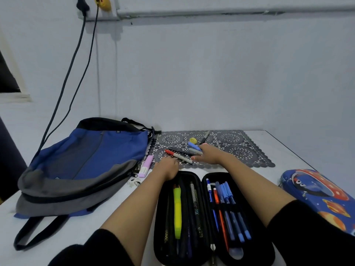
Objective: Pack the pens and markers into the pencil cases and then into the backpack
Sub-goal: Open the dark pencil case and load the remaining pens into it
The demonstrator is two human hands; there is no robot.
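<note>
Reaching both hands past the open case (160, 217), lying at the table's (288, 160) near edge with pens and a yellow marker slotted into its two halves. Resting the left hand (168, 167) just beyond the case's far left corner, on the near edge of the mat (240, 150), knuckles up and fingers curled under right beside the red marker (178, 155); hiding whatever may sit inside that curl, so cannot tell about a grip. Spreading the right hand (207, 155) over the loose heap on the mat, thumb held apart, nearly straight fingers touching the grey marker (193, 150) and blue marker (193, 145). Lying just beyond that hand, toward the far edge: a black pen (205, 137). Lying flat along the left edge: the backpack (92, 160), with a pink highlighter (146, 166) just beside it. Sitting closed at the right edge: a space case (322, 196).
</note>
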